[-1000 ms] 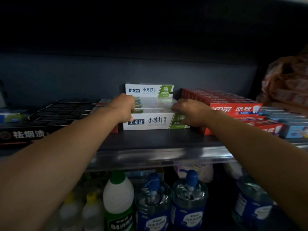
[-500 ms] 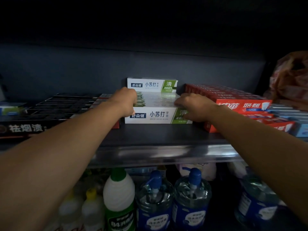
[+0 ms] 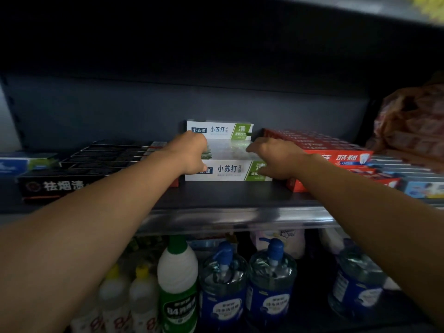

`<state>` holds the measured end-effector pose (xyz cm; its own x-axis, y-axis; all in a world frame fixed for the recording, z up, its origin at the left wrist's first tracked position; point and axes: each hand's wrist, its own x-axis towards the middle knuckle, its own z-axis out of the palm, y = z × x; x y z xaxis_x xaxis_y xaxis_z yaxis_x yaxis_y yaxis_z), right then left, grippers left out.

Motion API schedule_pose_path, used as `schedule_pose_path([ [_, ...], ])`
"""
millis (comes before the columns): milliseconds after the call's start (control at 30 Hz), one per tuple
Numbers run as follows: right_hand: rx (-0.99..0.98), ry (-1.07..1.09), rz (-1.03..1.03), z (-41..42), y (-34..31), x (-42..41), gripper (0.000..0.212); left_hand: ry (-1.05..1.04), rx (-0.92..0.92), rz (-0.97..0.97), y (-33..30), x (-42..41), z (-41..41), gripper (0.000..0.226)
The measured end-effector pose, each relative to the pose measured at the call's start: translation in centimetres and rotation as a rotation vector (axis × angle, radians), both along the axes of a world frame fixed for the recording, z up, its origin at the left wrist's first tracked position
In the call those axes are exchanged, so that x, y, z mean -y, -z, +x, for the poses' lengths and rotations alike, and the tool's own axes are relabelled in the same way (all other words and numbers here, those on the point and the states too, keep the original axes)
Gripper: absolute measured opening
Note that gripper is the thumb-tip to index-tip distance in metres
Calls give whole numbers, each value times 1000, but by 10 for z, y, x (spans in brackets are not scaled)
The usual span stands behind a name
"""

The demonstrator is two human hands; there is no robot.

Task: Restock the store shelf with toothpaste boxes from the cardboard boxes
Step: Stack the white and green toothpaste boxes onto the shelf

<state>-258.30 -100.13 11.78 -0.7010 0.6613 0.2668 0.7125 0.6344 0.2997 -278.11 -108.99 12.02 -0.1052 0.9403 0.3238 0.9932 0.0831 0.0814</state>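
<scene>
Left hand point(image 3: 192, 152) and right hand point(image 3: 274, 159) gripping opposite ends of white toothpaste boxes point(image 3: 228, 170); fingers curling round them; long axis lying crosswise on shelf point(image 3: 228, 195).

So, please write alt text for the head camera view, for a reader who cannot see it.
Two bare hands, left hand and right hand, hold the ends of a front white-and-green cardboard toothpaste box on a dark metal store shelf. Flat black toothpaste boxes lie left, red toothpaste boxes right; clear blue-capped pump bottles stand below.
</scene>
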Motion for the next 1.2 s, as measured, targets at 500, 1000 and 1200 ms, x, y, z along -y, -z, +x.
schedule_pose_path([
  [500,40,-215,-85,5,34,190,61,176,-55,-146,28,185,12,30],
  [1000,201,-279,-620,-13,261,263,55,250,150,-622,243,251,-3,17],
  [1200,303,-300,-831,-12,347,268,54,258,206,-783,322,248,-8,20],
])
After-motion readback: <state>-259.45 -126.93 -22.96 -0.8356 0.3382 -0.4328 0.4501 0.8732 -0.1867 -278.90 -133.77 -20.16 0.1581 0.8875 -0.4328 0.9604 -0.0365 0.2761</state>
